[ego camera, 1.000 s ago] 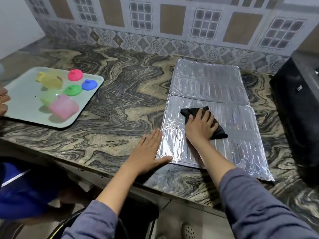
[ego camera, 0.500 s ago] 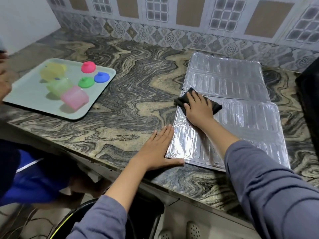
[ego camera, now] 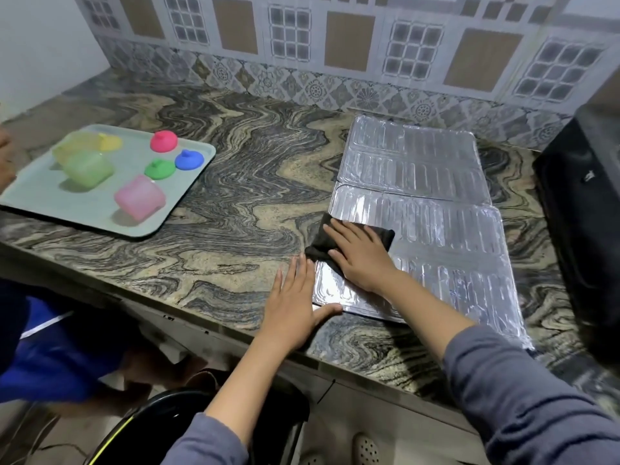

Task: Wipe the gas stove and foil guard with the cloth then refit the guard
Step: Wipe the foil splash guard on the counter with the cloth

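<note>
One foil guard [ego camera: 446,236] lies unfolded and flat on the counter [ego camera: 235,229], right of centre, with its far panel near the tiled wall [ego camera: 335,85]. The right hand [ego camera: 360,260] lies flat, fingers straight and slightly spread, pressing a black cloth [ego camera: 322,238] onto the left edge of the near panel. The left hand [ego camera: 295,307] rests flat on the counter just left of the guard's near corner, fingers straight, thumb touching the foil edge. A tray [ego camera: 43,196] holding coloured cups [ego camera: 139,198] and lids [ego camera: 163,140] sits at the left. A black appliance [ego camera: 583,213] stands at the right.
</note>
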{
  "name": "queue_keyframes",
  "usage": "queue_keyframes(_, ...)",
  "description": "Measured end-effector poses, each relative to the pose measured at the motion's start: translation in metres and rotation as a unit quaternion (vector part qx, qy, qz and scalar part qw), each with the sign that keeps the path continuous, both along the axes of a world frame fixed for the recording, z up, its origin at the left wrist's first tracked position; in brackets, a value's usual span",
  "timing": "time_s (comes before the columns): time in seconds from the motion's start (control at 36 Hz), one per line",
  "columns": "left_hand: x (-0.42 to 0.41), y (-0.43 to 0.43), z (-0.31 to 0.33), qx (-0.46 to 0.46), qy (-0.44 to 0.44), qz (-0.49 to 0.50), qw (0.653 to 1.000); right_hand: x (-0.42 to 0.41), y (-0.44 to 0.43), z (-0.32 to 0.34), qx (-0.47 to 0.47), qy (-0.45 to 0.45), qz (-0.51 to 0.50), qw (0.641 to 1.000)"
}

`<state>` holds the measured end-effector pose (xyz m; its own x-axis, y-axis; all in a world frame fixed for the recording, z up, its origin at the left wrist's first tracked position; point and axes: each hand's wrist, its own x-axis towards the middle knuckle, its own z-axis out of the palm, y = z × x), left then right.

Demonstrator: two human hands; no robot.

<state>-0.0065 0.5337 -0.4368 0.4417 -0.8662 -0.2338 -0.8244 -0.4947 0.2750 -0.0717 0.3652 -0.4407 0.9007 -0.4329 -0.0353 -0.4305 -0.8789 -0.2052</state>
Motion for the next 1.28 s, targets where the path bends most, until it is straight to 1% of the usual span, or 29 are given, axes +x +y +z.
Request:
queue_keyframes(0.25, -0.004, 0.003, -0.003, 0.002, -0.006, 0.011, 1.000, -0.017, 0.020, -0.003, 0.008, -0.005, 0.031, 0.999)
queue_keyframes(0.47, -0.006, 0.008, -0.008, -0.040, -0.001, 0.016, 0.999, -0.031, 0.026, 0.001, 0.036, 0.013, 0.055, 0.998)
queue_keyframes(0.64, -0.010, 0.006, -0.012, -0.060, -0.003, 0.054, 0.997, -0.052, 0.026, 0.001, 0.019, 0.016, 0.048, 0.999)
queue_keyframes(0.78, -0.011, 0.005, -0.015, -0.065, -0.004, 0.064, 0.996, -0.077, 0.020, -0.003, -0.004, 0.003, -0.008, 1.000)
queue_keyframes(0.97, -0.013, 0.005, -0.014, -0.067, -0.006, 0.065, 0.996, -0.110, -0.016, 0.001, -0.009, 0.023, -0.107, 0.994)
queue_keyframes(1.08, -0.014, 0.005, -0.014, -0.068, -0.009, 0.067, 0.995, -0.128, -0.030, 0.005, -0.008, 0.032, -0.177, 0.984)
queue_keyframes(1.19, -0.014, 0.006, -0.011, -0.068, 0.003, 0.066, 0.995, -0.146, -0.031, 0.005, 0.002, 0.032, -0.268, 0.963)
queue_keyframes(1.28, -0.011, 0.005, -0.008, -0.055, 0.021, 0.057, 0.997, -0.150, -0.029, 0.004, 0.005, 0.027, -0.298, 0.954)
